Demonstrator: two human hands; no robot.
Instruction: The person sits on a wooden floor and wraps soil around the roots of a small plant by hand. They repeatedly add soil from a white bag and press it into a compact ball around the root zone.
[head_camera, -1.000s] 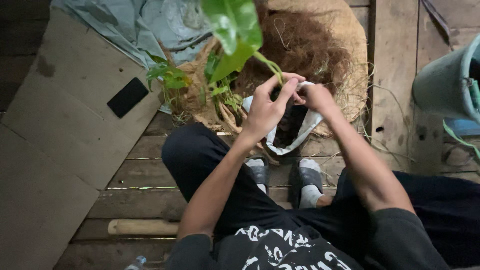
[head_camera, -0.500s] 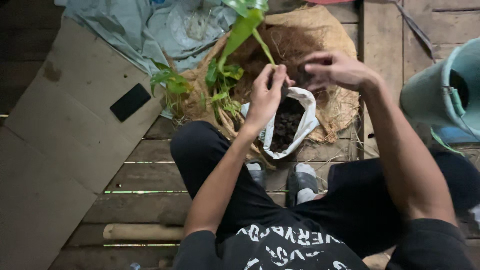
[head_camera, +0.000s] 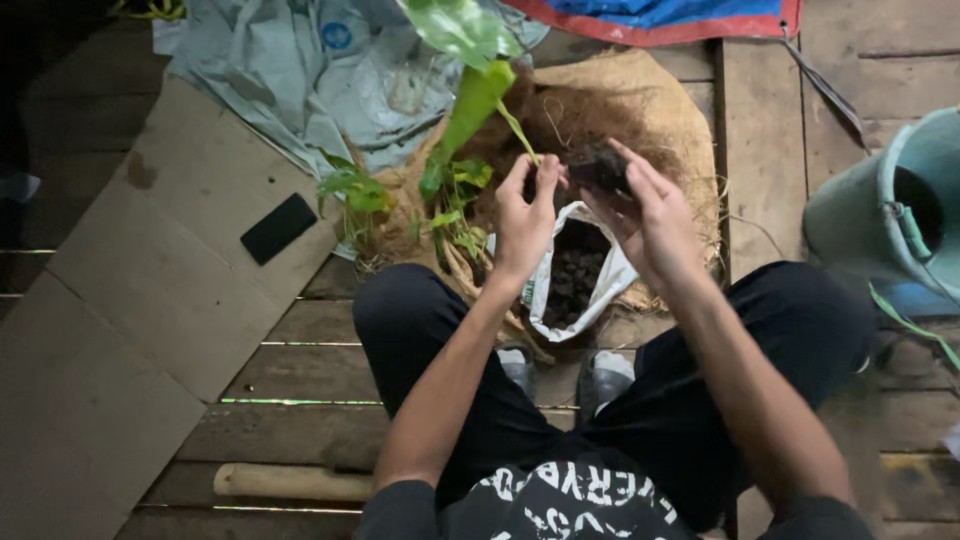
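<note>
Head view shows both hands raised over the lap, at the centre of the frame. The left hand (head_camera: 525, 215) is closed, fingers pinched on the thin stem (head_camera: 519, 131) of a plant, just below its long green leaf (head_camera: 470, 105). The right hand (head_camera: 650, 215) is half closed, cupping a dark clump of soil (head_camera: 598, 170) at the fingertips, close beside the stem's lower end. Whether that clump is the plant's root ball or loose soil is hard to tell in the dim light.

Directly below the hands a white bag (head_camera: 580, 275) stands open between the knees, dark soil showing inside. Behind it, in the upper middle of the frame, lies a burlap sack (head_camera: 690, 110) heaped with brown fibre, and smaller green plants (head_camera: 355, 190) lie at its left edge. A grey plastic sheet (head_camera: 280, 70) fills the upper left, a board (head_camera: 130, 300) with a black phone (head_camera: 279, 227) on it the left side, and a green bucket (head_camera: 890, 200) sits at the right edge. A wooden handle (head_camera: 290, 482) lies on the planks at lower left.

The stem looks slender and top-heavy; a tight pinch or a sideways pull could snap it. The clump rests loosely in the fingers and could crumble, dropping soil outside the bag's narrow mouth. The bag's soft sides might also fold in if knocked.
</note>
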